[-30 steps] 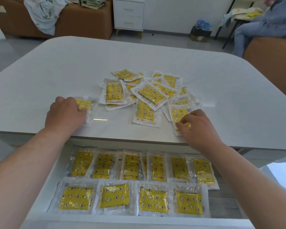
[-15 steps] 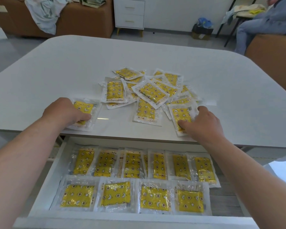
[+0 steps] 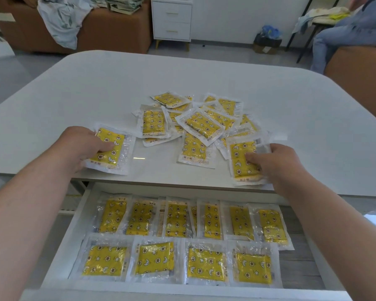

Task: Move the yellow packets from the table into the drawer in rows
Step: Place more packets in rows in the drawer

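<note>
Left grip: the left hand (image 3: 85, 146) pinches a flat yellow star-printed packet in crinkled clear film (image 3: 112, 148), thumb on top
Right grip: the right hand (image 3: 269, 161) pinches a matching yellow packet (image 3: 241, 168), thumb pressed on its face
Where: both packets lie on the smooth white table (image 3: 182, 79), near its front edge
Key relation: the open white drawer (image 3: 78, 213) sits just below and nearer the person, about equally close to both hands
Long axes: both held packets point away from the person, like the drawer's back row, while the front row lies crosswise
Materials: glossy, limp film, probably slippery
Heap: a loose pile of overlapping yellow packets (image 3: 202, 124) lies between and beyond the hands
</note>
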The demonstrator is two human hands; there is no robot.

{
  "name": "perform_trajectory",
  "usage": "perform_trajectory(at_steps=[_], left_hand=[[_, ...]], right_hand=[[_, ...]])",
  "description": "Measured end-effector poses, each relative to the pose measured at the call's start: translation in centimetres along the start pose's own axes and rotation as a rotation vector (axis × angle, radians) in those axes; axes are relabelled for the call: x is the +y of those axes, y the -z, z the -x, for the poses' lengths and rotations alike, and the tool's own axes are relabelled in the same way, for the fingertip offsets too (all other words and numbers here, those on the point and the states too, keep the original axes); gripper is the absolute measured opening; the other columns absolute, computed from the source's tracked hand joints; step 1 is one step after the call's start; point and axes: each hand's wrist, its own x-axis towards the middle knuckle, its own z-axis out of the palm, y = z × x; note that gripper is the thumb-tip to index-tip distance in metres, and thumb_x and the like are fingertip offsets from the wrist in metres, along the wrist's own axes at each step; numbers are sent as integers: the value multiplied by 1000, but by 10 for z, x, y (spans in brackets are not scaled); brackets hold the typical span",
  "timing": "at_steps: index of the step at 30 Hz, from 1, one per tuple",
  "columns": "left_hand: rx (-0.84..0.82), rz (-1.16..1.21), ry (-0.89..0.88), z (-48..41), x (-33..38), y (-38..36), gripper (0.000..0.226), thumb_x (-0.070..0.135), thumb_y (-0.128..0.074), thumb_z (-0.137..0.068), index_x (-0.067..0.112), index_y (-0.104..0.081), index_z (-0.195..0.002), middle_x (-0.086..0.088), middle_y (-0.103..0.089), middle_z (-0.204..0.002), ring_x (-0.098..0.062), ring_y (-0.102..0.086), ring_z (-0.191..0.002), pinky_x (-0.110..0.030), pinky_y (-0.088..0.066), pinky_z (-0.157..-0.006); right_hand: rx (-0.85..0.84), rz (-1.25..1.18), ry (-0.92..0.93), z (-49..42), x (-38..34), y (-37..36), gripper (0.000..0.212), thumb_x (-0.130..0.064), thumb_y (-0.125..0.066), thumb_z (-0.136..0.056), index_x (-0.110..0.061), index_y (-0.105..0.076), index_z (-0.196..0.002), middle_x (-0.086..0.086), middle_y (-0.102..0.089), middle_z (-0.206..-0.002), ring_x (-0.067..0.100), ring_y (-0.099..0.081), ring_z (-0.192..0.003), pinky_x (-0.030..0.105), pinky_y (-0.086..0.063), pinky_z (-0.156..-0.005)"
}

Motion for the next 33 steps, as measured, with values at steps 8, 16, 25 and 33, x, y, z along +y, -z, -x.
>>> perform_trajectory(at_steps=[8, 16, 25, 33], left_hand=[[-146, 356, 77, -9, 27, -23, 14, 5, -72, -82, 8, -59, -79, -7, -67, -83, -11, -64, -40, -27, -53, -36], [-35, 243, -96, -39, 58, -79, 21, 12, -80, -72, 12, -61, -81, -6, -68, -86, -24, -68, -80, -34, -56, -75], [163, -289, -226, -46, 64, -102, 38, 29, -72, -67, 10, -55, -95, -12, -63, -102, -31, -60, -97, -29, -42, -68], [263, -356, -303, -44, 64, -105, 29, 22, -70, -73, 10, -47, -87, -5, -49, -87, -30, -54, -86, -29, -38, -65]], right_hand=[[-95, -107, 62, -18, -29, -6, 17, -10, -79, -77, -16, -65, -84, -1, -70, -75, 6, -67, -48, 17, -49, -41], [-156, 159, 256, -67, -70, -58, 24, -22, -80, -77, -17, -68, -98, 0, -70, -81, 10, -65, -62, 20, -47, -51], [-148, 685, 381, -91, -78, -91, 28, -23, -66, -83, -6, -62, -104, 2, -45, -72, 14, -41, -58, 24, -33, -51], [-145, 878, 465, -79, -70, -105, 26, -27, -50, -89, -7, -54, -107, 18, -54, -117, 28, -54, -88, 30, -39, -65]])
